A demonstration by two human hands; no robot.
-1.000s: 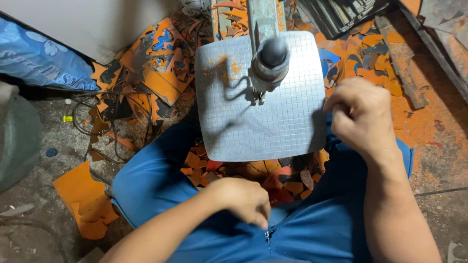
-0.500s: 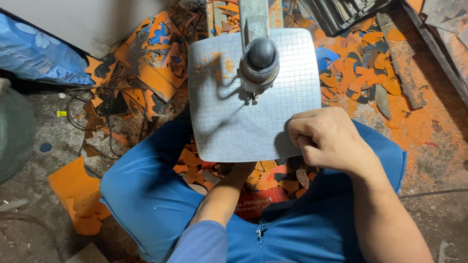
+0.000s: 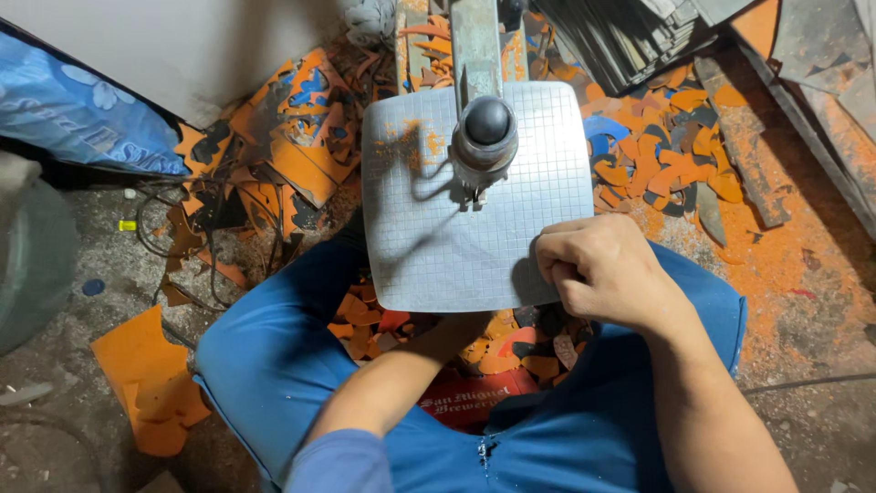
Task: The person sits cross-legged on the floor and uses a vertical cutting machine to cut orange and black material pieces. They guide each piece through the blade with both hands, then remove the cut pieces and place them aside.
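- Grey metal is what the small counter [image 3: 429,256] is made of; a fine grid is scored over its flat top, and orange dust is smeared near its 11 o'clock corner.
- A machine head [image 3: 485,135] with a dark round knob is seen over the plate's middle, carried by a metal arm that leaves the picture at 12 o'clock.
- The right hand [image 3: 598,267] is laid on the plate's 4 o'clock corner, fingers curled into a loose fist; whether anything is pinched inside cannot be told.
- The left hand is hidden: its forearm [image 3: 401,379] is passed under the plate's 6 o'clock edge, so its grip cannot be told.
- Orange scraps [image 3: 497,345] are heaped on the lap just below that edge, between the knees, which are clothed in blue.
- More orange and blue offcuts [image 3: 671,155] are scattered on the floor at 2 o'clock of the plate, and another pile [image 3: 292,151] lies at 10 o'clock.
- A blue sack [image 3: 82,119] is set at the far 10 o'clock, and a flat orange sheet [image 3: 151,379] lies on the floor at 8 o'clock.
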